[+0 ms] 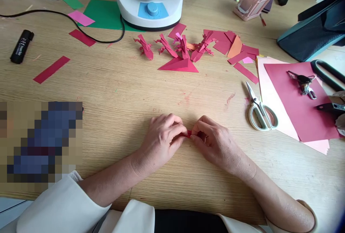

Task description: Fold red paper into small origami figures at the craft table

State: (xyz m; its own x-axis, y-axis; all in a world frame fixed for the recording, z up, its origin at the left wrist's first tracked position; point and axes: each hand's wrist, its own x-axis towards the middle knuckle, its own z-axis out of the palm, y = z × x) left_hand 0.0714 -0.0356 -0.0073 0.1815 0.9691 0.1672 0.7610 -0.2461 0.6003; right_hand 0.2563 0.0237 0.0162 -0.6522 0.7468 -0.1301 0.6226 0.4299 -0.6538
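Observation:
Between my fingertips is a small piece of folded red paper (189, 133), mostly covered by the fingers. My left hand (165, 137) pinches its left end, thumb against fingers. My right hand (215, 141) pinches the right end the same way. Both hands rest low over the middle of the wooden table (121, 92). Beyond them stand several folded red paper figures (184, 48), with a red folded paper triangle (179, 64) in front. To the right of my right hand lie white-handled scissors (261, 110), blades pointing away.
A white fan (151, 6) stands at the back on green paper (99, 12), with a black cable (61, 13) running left. Red paper sheets (291, 96) with clips lie at right. A black marker (22, 46) and a red strip (51, 69) are at left. A pink holder (253, 2) stands back right.

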